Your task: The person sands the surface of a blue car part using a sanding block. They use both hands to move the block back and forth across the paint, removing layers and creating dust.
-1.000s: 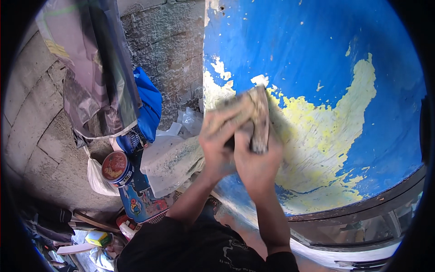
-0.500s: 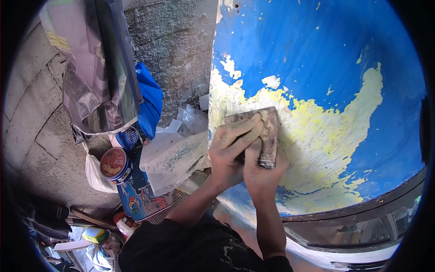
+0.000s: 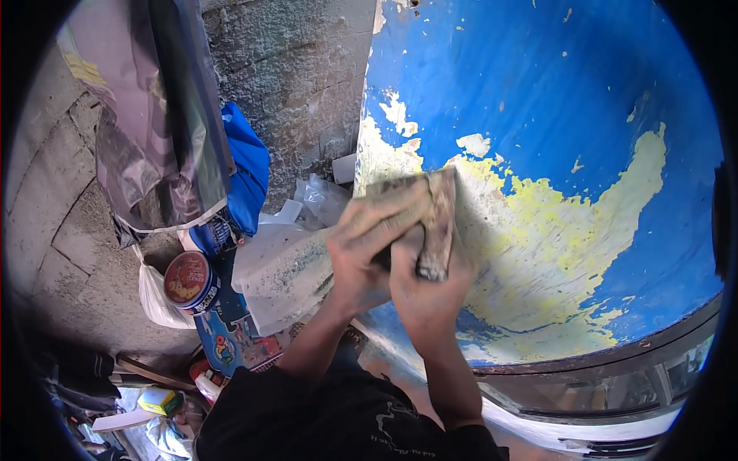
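Observation:
My two hands meet on a worn, stained scraper (image 3: 440, 223), held against a big blue painted panel (image 3: 523, 69). My right hand (image 3: 430, 296) is closed round its lower part, with the end sticking out by the thumb. Across the blade lie the fingers of my left hand (image 3: 377, 230), pressing on it from the left. Blade and edge are partly hidden by those fingers. Around and right of the tool, the blue paint is gone, and a rough pale yellow and whitish patch (image 3: 530, 230) shows with ragged borders.
A dark-framed window (image 3: 600, 396) runs along the panel's lower edge. Left of the panel stand a round tin (image 3: 187, 278), a white bag (image 3: 157, 296) and clear plastic sheeting (image 3: 280, 265). Large plastic sheets (image 3: 154, 115) hang before a grey block wall (image 3: 284, 84).
Both hands have moved a little left and the scraper with them, close to the panel's left edge. The view has shifted slightly. The grip stays the same.

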A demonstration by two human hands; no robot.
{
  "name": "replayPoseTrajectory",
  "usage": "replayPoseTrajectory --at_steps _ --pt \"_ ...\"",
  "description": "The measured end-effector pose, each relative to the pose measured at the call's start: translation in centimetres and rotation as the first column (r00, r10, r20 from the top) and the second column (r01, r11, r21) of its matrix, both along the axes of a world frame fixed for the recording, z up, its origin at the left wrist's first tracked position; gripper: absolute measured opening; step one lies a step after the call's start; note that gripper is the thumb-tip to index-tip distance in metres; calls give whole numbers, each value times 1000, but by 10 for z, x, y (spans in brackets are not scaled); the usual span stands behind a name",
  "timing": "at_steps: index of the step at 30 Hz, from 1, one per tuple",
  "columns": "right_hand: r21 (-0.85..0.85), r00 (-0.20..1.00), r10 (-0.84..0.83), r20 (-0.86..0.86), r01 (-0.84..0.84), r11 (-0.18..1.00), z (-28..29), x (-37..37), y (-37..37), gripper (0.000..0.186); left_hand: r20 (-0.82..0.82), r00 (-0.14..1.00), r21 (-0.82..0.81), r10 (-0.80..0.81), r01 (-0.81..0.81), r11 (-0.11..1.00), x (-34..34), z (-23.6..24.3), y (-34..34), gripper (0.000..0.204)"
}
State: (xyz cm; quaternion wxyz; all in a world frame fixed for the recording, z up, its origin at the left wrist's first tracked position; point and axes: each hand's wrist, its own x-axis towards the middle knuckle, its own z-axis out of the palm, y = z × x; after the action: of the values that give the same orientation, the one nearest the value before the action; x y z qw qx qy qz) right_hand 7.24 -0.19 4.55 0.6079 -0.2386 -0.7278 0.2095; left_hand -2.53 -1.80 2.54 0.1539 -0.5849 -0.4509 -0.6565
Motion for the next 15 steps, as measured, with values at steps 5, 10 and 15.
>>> replayPoseTrajectory --at_steps 5,10,15 --pt "21 1000 -9 13 9 1000 5 -2 -3 25 -55 994 -46 -96 93 995 -6 7 -3 45" --pt "-73 999 -2 -39 -1 997 2 -1 5 26 -40 999 49 -1 3 999 6 -2 9 44" --pt "-371 989 32 143 24 928 27 -2 1 32 56 997 72 59 -63 995 3 10 10 40"
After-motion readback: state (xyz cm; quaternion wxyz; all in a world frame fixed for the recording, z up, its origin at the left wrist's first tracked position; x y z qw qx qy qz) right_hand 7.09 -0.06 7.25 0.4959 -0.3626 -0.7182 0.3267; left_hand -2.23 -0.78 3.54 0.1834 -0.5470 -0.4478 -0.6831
